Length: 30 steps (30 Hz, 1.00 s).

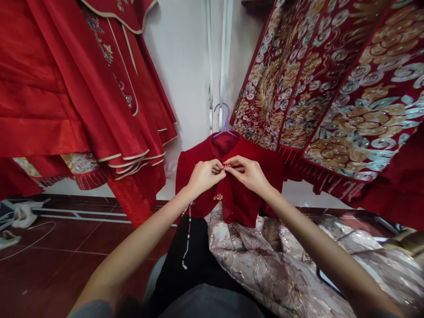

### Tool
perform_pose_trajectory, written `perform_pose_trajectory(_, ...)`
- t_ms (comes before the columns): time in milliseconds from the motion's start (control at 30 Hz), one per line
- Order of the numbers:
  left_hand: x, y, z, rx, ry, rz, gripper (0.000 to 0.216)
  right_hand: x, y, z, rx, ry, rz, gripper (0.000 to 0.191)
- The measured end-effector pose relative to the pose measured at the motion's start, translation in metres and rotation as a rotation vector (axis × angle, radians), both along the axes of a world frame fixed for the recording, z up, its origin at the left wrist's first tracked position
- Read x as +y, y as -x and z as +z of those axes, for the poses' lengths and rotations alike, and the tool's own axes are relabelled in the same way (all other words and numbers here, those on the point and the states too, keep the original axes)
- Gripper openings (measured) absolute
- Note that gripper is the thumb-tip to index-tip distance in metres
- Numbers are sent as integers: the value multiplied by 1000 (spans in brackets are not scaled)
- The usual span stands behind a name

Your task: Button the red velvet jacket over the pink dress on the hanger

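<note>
A short dark red jacket (195,161) with a stand collar hangs in front of me on a purple wire hanger (226,120). My left hand (207,177) and my right hand (247,172) meet at its front, just below the collar. Both are closed in a pinch on a small red front fastening (227,165) with pale dots; its finer parts are hidden by the fingers. Lower on the front edge sits a gold flower-shaped ornament (218,197). A beaded tassel (188,236) dangles below my left forearm.
Red gowns (99,88) hang on the left, heavily embroidered ones (344,101) on the right. A white metal rack (211,57) stands against the wall. Shiny patterned fabric (251,260) lies right of my lap, with a phone-like object (327,282) on it. White shoes (24,215) lie at left.
</note>
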<state>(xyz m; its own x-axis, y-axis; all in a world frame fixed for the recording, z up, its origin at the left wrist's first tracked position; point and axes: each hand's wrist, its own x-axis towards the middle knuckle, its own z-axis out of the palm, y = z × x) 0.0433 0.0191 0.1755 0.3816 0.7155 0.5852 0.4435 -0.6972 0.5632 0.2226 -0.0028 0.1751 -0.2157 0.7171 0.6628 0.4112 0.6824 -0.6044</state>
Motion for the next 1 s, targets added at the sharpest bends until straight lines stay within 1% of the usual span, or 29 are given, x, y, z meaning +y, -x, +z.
perform_pose_trajectory(133, -4, -5, 5, 102, -65, 86, 4, 4, -1, 2, 43, 26, 14, 37)
perform_pose_trajectory(200, -5, -7, 9, 148, -98, 110, 4, 5, -2, 2, 47, 34, 25, 44)
perform_pose_trajectory(333, -6, -10, 16, 224, -123, 112, 7, 10, -4, 3, 24, 47, 51, 45)
perform_pose_trajectory(433, -5, -11, 14, 193, -85, 70, 6, 16, -3, -1, 13, 40, 65, 42)
perform_pose_trajectory(500, -3, -11, 7, 107, -35, 19, 1, 17, 0, -7, 57, 14, 49, 39)
perform_pose_trajectory(533, -1, -11, 3, 45, -3, -10, 5, 16, 2, -12, 97, 3, 46, 38)
perform_pose_trajectory(600, 3, -11, -7, -105, 99, -60, 8, 10, 7, -25, 177, -5, 64, 45)
perform_pose_trajectory(667, 6, -11, -14, -255, 255, -98, 7, 0, 13, -40, 183, -13, 92, 62)
perform_pose_trajectory(733, 6, -12, -16, -353, 411, -108, 11, -11, 19, -55, 70, -60, 78, 86)
perform_pose_trajectory(767, 6, -13, -16, -383, 469, -106, 12, -16, 22, -61, -8, -95, 59, 95)
perform_pose_trajectory(800, 5, -14, -15, -408, 506, -99, 13, -19, 24, -66, -80, -129, 34, 100)
perform_pose_trajectory(833, 4, -16, -14, -431, 529, -92, 13, -22, 27, -70, -135, -151, 9, 99)
perform_pose_trajectory(900, 3, -18, -11, -489, 564, -97, 14, -23, 28, -73, -163, -144, -38, 86)
perform_pose_trajectory(1000, 5, -18, -13, -538, 640, -133, 20, -25, 21, -69, -44, -40, -131, 70)
